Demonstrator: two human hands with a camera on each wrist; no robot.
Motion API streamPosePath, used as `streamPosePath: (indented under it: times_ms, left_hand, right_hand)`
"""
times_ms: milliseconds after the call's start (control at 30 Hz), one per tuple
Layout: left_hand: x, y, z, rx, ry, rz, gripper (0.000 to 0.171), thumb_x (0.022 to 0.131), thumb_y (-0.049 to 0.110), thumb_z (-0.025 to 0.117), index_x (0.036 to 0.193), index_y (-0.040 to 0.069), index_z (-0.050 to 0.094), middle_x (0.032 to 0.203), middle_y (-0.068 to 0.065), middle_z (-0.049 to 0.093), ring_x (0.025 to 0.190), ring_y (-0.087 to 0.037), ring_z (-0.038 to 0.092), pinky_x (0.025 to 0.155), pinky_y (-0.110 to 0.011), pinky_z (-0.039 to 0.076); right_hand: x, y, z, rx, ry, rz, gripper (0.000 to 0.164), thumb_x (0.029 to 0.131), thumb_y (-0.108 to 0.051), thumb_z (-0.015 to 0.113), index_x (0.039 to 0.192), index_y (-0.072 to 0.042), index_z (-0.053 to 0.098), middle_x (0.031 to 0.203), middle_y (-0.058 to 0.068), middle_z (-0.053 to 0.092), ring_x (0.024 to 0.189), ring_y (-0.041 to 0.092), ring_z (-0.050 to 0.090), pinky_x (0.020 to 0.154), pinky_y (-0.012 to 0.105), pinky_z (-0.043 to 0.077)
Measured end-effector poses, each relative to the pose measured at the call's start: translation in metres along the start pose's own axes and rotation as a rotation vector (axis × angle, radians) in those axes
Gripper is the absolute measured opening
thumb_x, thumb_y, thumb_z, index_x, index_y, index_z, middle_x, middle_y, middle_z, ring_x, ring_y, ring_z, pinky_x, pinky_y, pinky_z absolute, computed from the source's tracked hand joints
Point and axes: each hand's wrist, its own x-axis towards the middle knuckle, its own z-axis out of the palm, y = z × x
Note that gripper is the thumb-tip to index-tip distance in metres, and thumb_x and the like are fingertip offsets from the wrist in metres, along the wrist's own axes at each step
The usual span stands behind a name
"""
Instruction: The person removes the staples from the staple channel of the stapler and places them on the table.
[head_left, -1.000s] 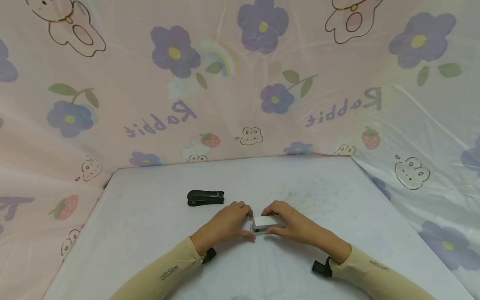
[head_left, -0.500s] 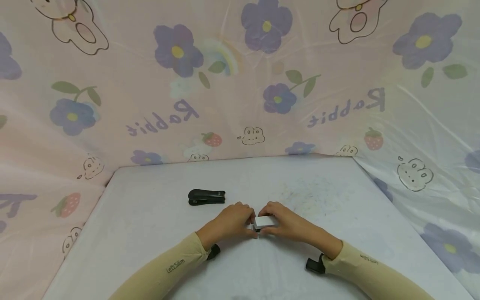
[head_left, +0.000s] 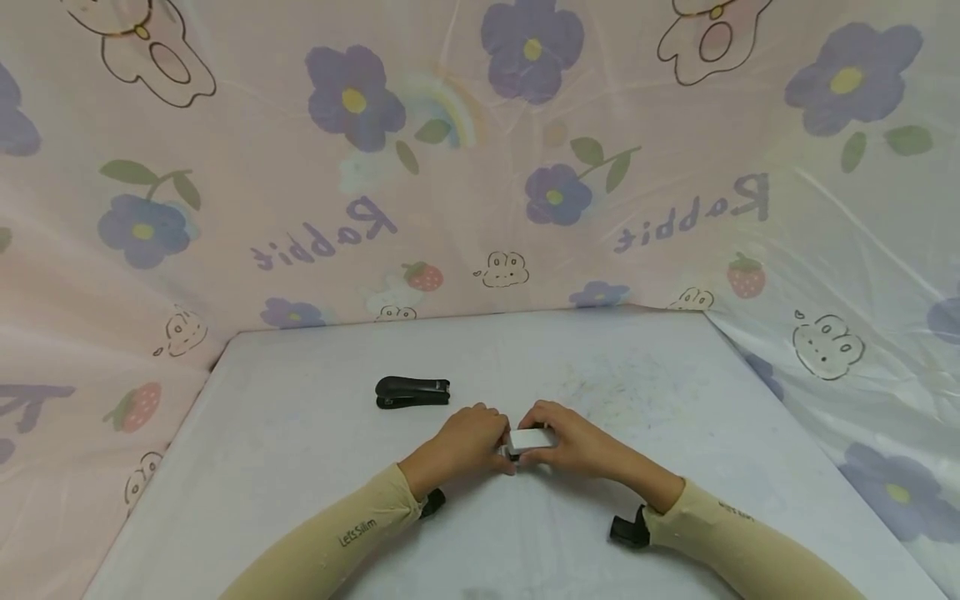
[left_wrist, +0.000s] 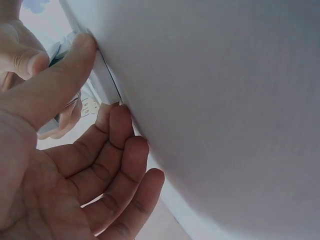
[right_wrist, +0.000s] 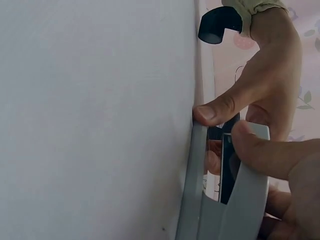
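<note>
Two staplers are on the white table (head_left: 300, 400) in front of you. Your right hand (head_left: 573, 440) grips the light grey stapler (head_left: 531, 439) by its upper arm, thumb on one side and fingers on the other. Your left hand (head_left: 467, 439) pinches the end of its base between thumb and fingertips; the right wrist view shows a gap between base and upper arm there. The black stapler (head_left: 412, 393) lies beyond your left hand, well apart from the grey one, with a pale mark too small to read near its right end. Your left sleeve (head_left: 318, 550) carries dark lettering that reads "Let's Slim"; the print on your right sleeve (head_left: 750, 542) is too slanted to make out. Behind the table, the pink curtain (head_left: 465, 225) shows "Rabbit" twice in purple, mirror-reversed, among flowers, strawberries and rabbit faces.
</note>
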Motion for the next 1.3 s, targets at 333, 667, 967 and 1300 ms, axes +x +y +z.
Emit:
streamPosePath:
  times_ms: [333,667,967,1300]
  left_hand:
    - [-0.001,0.002,0.0,0.058,-0.005,-0.02,0.04,0.082,0.047,0.094,0.093,0.017,0.07,0.082,0.009,0.059,0.081,-0.011,0.053,0.074,-0.028,0.046]
    - [0.001,0.002,0.003,0.101,-0.03,-0.024,0.038,0.084,0.049,0.092,0.092,0.02,0.068,0.085,0.011,0.059,0.085,-0.011,0.053,0.079,-0.03,0.048]
    - [0.0,0.001,0.002,0.101,-0.027,0.002,0.038,0.086,0.049,0.091,0.093,0.02,0.068,0.085,0.011,0.058,0.082,-0.01,0.05,0.077,-0.029,0.047]
    - [0.0,0.0,0.003,0.096,-0.023,-0.001,0.039,0.086,0.049,0.091,0.093,0.019,0.067,0.085,0.011,0.057,0.083,-0.011,0.05,0.08,-0.031,0.048]
  right_hand:
    - [-0.007,0.011,-0.013,0.185,0.045,0.021,0.032,0.099,-0.025,0.081,0.125,-0.012,0.069,0.117,-0.004,0.069,0.107,0.017,0.063,0.096,0.037,0.048]
    - [-0.019,0.017,-0.032,0.092,0.148,-0.112,0.031,0.098,-0.018,0.082,0.123,-0.026,0.066,0.113,-0.008,0.064,0.101,0.013,0.059,0.092,0.038,0.051]
    - [-0.036,0.015,-0.056,0.053,0.163,-0.134,0.032,0.097,-0.015,0.082,0.122,-0.027,0.065,0.114,-0.007,0.066,0.1,0.012,0.06,0.094,0.034,0.05]
    - [-0.051,0.019,-0.075,-0.009,0.157,-0.046,0.033,0.098,-0.02,0.082,0.123,-0.033,0.065,0.112,-0.012,0.067,0.1,0.012,0.052,0.092,0.041,0.048]
